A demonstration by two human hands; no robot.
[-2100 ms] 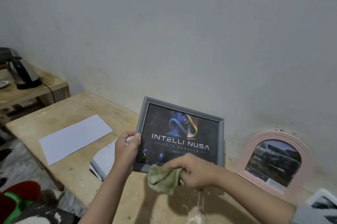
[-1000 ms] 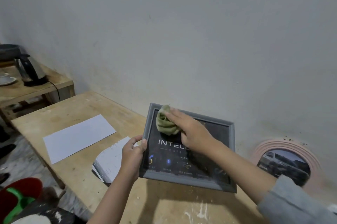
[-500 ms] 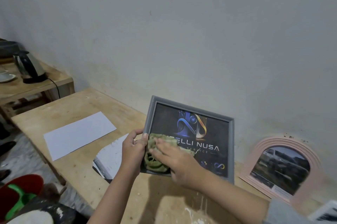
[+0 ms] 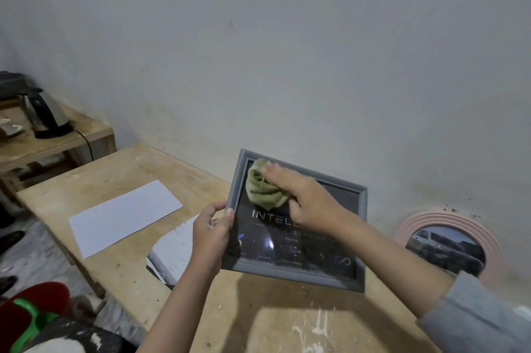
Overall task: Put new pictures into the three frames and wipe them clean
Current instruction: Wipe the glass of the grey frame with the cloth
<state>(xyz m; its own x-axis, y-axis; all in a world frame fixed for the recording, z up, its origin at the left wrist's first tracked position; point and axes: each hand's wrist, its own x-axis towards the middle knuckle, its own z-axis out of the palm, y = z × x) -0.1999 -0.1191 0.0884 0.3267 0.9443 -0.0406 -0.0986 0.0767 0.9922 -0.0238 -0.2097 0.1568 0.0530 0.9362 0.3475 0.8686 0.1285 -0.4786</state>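
Observation:
A grey rectangular picture frame (image 4: 293, 269) with a dark "INTELLI NUSA" print is held tilted above the wooden table (image 4: 138, 177). My left hand (image 4: 214, 234) grips its left edge, thumb on the front. My right hand (image 4: 304, 200) presses a crumpled green cloth (image 4: 264, 186) against the glass near the frame's upper left corner. A pink arched frame (image 4: 494, 240) holding a car photo leans against the wall at the right; my right forearm covers its lower part.
A blank white sheet (image 4: 123, 214) lies on the table at the left, and printed papers (image 4: 172, 252) lie under my left hand. An electric kettle (image 4: 43, 114) with its cord stands on a low side table at far left. A red and green object (image 4: 31, 315) sits on the floor.
My right hand has swept the green cloth from the frame's lower left up to its upper left corner. The frame has tipped flatter, and the left hand keeps its hold.

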